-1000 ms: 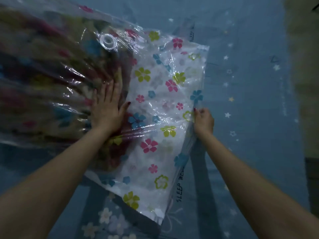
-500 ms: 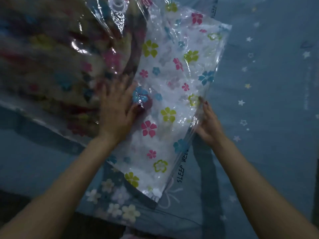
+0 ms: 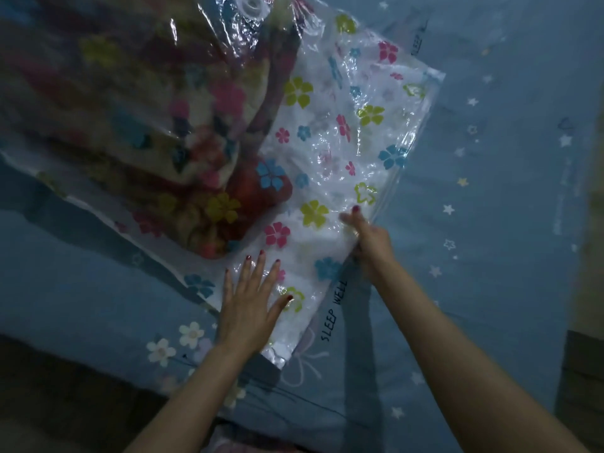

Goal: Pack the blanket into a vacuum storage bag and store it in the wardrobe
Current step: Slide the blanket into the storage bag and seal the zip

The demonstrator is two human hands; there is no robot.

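Note:
A clear vacuum storage bag printed with coloured flowers lies on the bed. A folded floral blanket fills its left part. The bag's round white valve shows at the top edge. My left hand lies flat with spread fingers on the bag's empty near corner, just below the blanket. My right hand pinches the bag's right edge, thumb on top and the other fingers hidden beneath the plastic.
The bag rests on a blue bedsheet with small stars, white flowers and the words "SLEEP WELL". The bed's dark near edge is at the lower left. A tan strip runs along the right.
My left hand has slid off the blanket bulge down to the bag's flat near corner. My right hand has stayed on the bag's right edge. The view has shifted, with the bag lying further up.

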